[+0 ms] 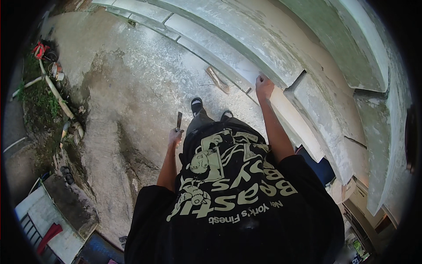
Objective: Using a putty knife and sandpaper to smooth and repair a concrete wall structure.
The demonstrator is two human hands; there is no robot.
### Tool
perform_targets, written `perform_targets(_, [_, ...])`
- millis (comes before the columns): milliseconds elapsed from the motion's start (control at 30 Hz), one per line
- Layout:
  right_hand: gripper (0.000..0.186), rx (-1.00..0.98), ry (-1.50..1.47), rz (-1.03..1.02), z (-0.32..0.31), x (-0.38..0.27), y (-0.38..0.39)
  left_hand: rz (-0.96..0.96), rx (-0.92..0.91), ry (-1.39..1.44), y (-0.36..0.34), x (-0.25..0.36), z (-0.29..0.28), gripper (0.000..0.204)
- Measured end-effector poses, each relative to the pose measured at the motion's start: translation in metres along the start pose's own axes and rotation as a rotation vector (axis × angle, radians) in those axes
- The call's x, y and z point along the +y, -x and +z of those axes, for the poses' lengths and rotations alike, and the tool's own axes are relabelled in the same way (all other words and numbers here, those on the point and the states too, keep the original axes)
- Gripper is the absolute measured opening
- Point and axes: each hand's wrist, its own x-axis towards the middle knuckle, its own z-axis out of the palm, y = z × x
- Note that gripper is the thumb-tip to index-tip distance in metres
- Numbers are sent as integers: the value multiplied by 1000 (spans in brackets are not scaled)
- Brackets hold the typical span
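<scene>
My left hand [176,135] is closed around a dark, flat, narrow blade-like tool [179,119], which points away from me above the ground. Its exact kind is too small to tell. On the right, my right hand [264,87] is closed, its knuckles against or just over a long pale concrete-looking slab [215,47]. Whatever its fingers hold, if anything, is hidden. Just below that hand a lighter slab section [295,121] runs back along my right forearm.
Long grey slabs [316,97] rise in stepped rows along my right. A split piece of wood [217,80] lies on the stained concrete ground [145,66]. Pipes [57,94] and a red object [40,50] are at the far left. My feet stand ahead.
</scene>
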Motion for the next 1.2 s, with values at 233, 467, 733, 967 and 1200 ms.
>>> perform_targets(233, [19, -18, -215, 7, -16, -59, 8, 34, 23, -106, 12, -8, -14, 23])
perform_targets(467, [14, 85, -93, 140, -10, -28, 7, -21, 10, -85, 0, -8, -28, 21])
perform_targets(733, [21, 167, -144, 220, -24, -13, 12, 84, -8, -239, -24, 11, -28, 24])
perform_targets(967, [23, -24, -11, 457, -39, 7, 20, 264, -69, -233, -29, 79, -16, 22])
perform_targets(1200, [15, -15, -300, 154, -46, -25, 39, 304, -111, -164, 2, 129, 6, 17])
